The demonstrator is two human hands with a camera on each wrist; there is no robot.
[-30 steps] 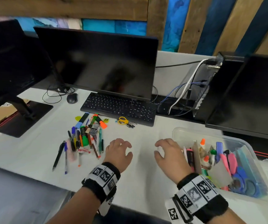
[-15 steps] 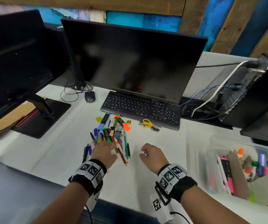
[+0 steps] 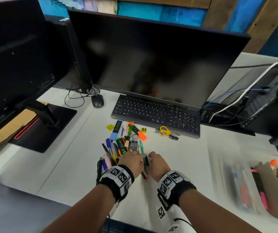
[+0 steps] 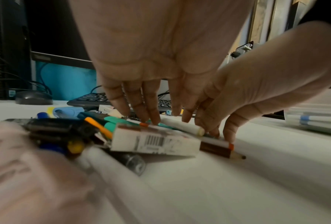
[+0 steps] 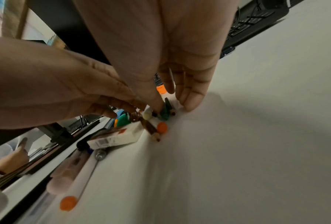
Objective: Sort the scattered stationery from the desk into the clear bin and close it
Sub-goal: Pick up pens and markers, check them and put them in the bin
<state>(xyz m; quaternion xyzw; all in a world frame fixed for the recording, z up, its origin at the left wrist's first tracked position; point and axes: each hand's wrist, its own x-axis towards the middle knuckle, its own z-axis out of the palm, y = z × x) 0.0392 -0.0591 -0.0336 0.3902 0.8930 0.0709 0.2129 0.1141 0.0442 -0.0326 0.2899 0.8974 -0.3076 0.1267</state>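
Note:
A heap of pens, markers and highlighters lies on the white desk in front of the keyboard. My left hand rests on the heap's near end, its straight fingers touching the pens. My right hand is pressed against the heap's right side, fingertips down on the desk beside a green pen. A white eraser box and a brown pencil lie just below the fingers. The clear bin stands at the right with stationery inside, blurred. Neither hand has lifted anything.
Yellow scissors and a small yellow sharpener lie near the black keyboard. A mouse sits at the back left. Large monitors stand behind, a monitor base at the left, a computer with cables at the right.
Both hands have moved left, from near the bin to the heap of pens. The left now lies on the pens and the right has closed in against their right side.

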